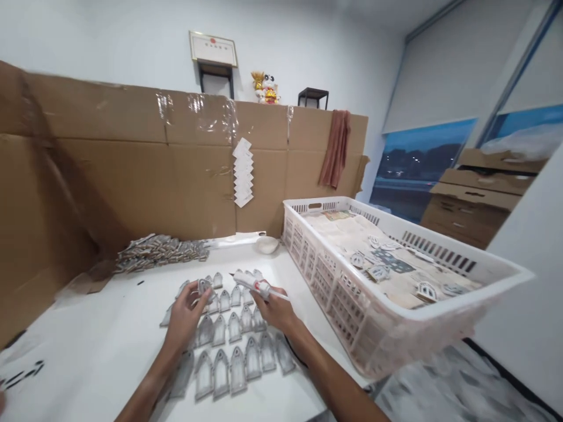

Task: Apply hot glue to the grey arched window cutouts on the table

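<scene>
My left hand (189, 310) is closed, with thumb and fingers pinching a small grey arch-shaped piece (204, 287) above the table. In my right hand (277, 308) is a white tube (251, 282) with red marks and a thin dark tip pointing left. A thin white stick-like part shows past the fingers; I cannot tell whether it belongs to the tube. Rows of grey arch-shaped pieces (237, 369) lie on the white table (109, 346) below and between my hands. The tube's tip is apart from the held piece.
A white plastic crate (334, 293) on the right holds cardboard and several arch-shaped parts. At the back left lies a heap of grey pieces (160, 252). A small white bowl (267, 245) stands near the cardboard wall (185, 181), where a brown cloth (335, 149) hangs.
</scene>
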`<act>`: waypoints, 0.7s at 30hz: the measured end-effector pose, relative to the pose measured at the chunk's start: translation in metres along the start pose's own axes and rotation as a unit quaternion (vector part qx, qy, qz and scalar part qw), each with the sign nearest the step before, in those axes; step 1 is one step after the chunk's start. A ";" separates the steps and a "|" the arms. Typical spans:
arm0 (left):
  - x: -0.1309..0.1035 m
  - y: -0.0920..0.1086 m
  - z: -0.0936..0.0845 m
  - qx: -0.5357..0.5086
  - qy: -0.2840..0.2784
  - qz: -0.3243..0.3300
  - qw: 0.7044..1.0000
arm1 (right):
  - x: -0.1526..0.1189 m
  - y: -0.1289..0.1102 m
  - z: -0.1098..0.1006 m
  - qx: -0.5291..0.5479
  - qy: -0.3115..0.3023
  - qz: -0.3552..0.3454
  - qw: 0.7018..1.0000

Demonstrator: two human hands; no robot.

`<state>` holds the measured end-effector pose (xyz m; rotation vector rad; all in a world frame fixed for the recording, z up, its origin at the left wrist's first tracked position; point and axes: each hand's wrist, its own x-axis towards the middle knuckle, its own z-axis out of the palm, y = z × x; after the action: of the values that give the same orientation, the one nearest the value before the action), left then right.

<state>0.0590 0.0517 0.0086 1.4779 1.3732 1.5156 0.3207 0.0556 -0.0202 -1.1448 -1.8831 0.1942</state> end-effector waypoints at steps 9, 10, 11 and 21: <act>-0.008 -0.007 -0.003 -0.030 -0.004 -0.036 0.999 | -0.007 -0.008 0.010 -0.003 -0.022 -0.128 0.992; -0.009 -0.008 -0.003 -0.028 -0.007 -0.034 0.999 | -0.008 -0.008 0.011 -0.007 -0.024 -0.131 0.991; -0.010 -0.009 -0.002 -0.026 -0.011 -0.030 0.999 | -0.008 -0.007 0.011 -0.013 -0.028 -0.134 0.991; -0.019 -0.003 0.003 -0.033 -0.060 -0.003 0.998 | -0.011 0.000 0.015 -0.018 -0.029 -0.131 0.991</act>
<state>0.0647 0.0354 -0.0006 1.4984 1.2450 1.4307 0.3111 0.0511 -0.0360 -0.9124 -2.0732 0.0467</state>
